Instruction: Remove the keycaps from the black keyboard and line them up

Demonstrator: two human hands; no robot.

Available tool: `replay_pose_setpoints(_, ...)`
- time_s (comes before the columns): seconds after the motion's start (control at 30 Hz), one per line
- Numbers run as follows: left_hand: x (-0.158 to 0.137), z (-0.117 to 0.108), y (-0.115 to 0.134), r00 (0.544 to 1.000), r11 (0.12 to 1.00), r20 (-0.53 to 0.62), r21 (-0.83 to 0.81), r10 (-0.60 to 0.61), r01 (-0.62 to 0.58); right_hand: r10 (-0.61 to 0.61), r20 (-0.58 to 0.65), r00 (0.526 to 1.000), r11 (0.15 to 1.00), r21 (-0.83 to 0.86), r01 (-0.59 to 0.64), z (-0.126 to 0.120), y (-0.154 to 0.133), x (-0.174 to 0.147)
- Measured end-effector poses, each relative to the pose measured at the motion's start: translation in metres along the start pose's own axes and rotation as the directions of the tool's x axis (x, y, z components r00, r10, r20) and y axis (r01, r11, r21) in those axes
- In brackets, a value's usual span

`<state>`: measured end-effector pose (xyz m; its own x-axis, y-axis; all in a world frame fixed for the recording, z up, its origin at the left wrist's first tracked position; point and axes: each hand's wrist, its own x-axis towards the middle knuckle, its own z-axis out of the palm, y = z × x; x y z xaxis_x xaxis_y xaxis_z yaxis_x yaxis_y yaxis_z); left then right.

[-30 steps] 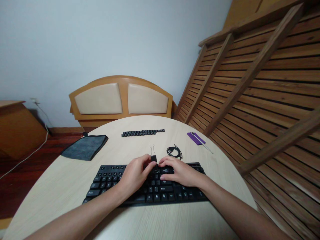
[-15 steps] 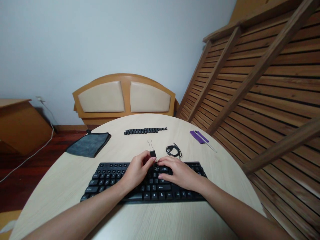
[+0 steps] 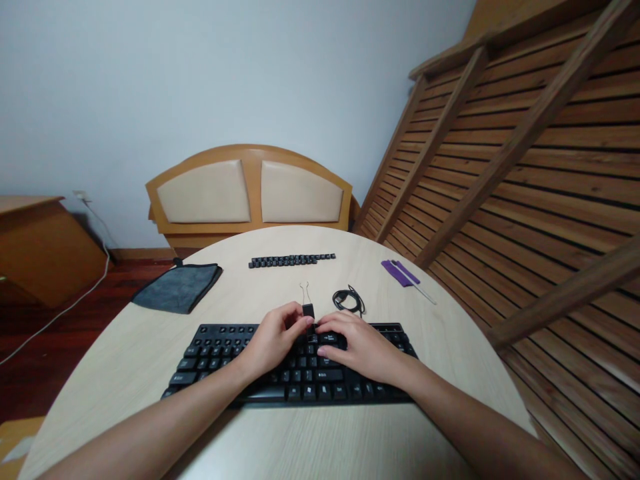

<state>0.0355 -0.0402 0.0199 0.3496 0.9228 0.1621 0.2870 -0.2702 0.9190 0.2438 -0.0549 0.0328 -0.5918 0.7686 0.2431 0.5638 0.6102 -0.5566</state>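
Observation:
My left hand (image 3: 275, 337) is closed on a keycap puller (image 3: 309, 311), its black handle pinched between thumb and fingers. Two thin wire prongs stick out of its far end, away from me; its near end is over the keys and partly hidden. The black keyboard (image 3: 270, 393) lies crosswise below both hands, with gaps where keycaps are off its top rows. My right hand (image 3: 357, 343) rests on the right part of the keyboard, thumb and fingers apart. Its index fingertip is close beside the puller's near end; whether they touch I cannot tell.
Loose keycaps (image 3: 293, 261) stand in two rows at the table's far side. Behind the keyboard lies a coiled black cable (image 3: 349, 300). A grey cloth (image 3: 177, 288) is at the left, a purple cloth with a thin stick (image 3: 400, 272) at the right. Wooden slats (image 3: 525, 220) lean beyond the round table (image 3: 280, 440).
The puller has shifted slightly right and stands a little straighter in my left hand. My right hand stays at nearly the same spot on the keyboard. The view has moved very slightly.

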Motion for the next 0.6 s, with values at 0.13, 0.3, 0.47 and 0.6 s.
replay_pose_setpoints(0.13, -0.0004, -0.0001, -0.0004, 1.000, 0.999, 0.017, -0.042, -0.012, 0.013, 0.002, -0.011, 1.000, 1.000, 0.009, -0.002, 0.0002, -0.0004, -0.0001)
replay_pose_setpoints(0.3, -0.0003, -0.0005, -0.0012, 1.000, 0.999, 0.001, -0.042, -0.011, 0.011, -0.005, -0.010, 1.000, 1.000, 0.001, 0.005, 0.0005, -0.0014, -0.0006)
replay_pose_setpoints(0.47, -0.0006, -0.0014, -0.0001, 0.999, 1.000, -0.023, -0.009, 0.028, -0.028, 0.007, -0.027, 1.000, 0.999, -0.037, -0.008, 0.0030, -0.0028, -0.0010)
replay_pose_setpoints(0.6, -0.0013, -0.0021, 0.0007, 0.998, 0.999, -0.028, -0.012, 0.052, -0.052, 0.003, -0.028, 1.000, 0.998, -0.055, -0.005, 0.0036, -0.0035, -0.0003)
